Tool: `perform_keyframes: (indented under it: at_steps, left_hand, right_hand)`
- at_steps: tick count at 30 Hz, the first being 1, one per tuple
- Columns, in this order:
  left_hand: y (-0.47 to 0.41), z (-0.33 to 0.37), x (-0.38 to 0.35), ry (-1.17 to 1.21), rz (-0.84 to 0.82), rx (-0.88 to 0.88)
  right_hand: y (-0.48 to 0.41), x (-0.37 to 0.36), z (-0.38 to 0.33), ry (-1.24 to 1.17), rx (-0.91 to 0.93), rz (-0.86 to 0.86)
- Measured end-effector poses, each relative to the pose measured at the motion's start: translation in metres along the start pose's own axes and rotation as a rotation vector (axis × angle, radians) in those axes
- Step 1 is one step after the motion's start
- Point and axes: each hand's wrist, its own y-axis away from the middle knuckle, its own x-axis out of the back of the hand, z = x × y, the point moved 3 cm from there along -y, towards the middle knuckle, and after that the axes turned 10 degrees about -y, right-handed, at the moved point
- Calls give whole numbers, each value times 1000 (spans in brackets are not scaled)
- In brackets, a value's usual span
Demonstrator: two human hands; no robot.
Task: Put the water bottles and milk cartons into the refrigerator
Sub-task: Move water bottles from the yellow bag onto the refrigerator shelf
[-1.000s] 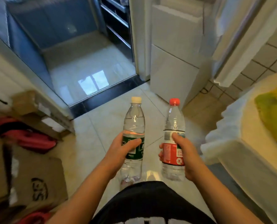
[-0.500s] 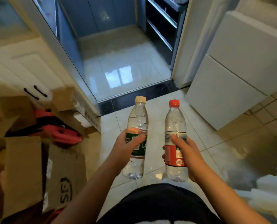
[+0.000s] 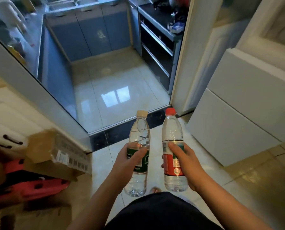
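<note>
I hold two upright water bottles side by side over the tiled floor. My left hand grips the green-label bottle with the cream cap around its label. My right hand grips the red-label bottle with the red cap, thumb across the label. The white refrigerator stands at the right, its doors closed. No milk cartons are in view.
A kitchen doorway with a dark threshold lies ahead, with blue cabinets and a black stove unit beyond. Cardboard boxes and a red item are stacked at the left beside a white cabinet.
The view has swung left and upward. The covered table at the right has left the frame, and the kitchen doorway and refrigerator now fill more of it. Both hands keep their bottles.
</note>
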Motion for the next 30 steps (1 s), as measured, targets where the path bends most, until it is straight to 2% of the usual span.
perform_keyframes:
  at_steps: [7, 17, 24, 30]
  left_hand:
    - [-100, 68, -35, -45, -97, -50]
    - [-260, 171, -133, -153, -420, -131]
    - [-342, 260, -215, -229, -740, -355]
    - [-378, 328, -301, -254, -916, -496]
  right_hand:
    - [-73, 32, -55, -42, 50, 119]
    - [-161, 121, -135, -203, 193, 513]
    - [-202, 180, -202, -349, 347, 780]
    - [-212, 229, -256, -400, 513, 975]
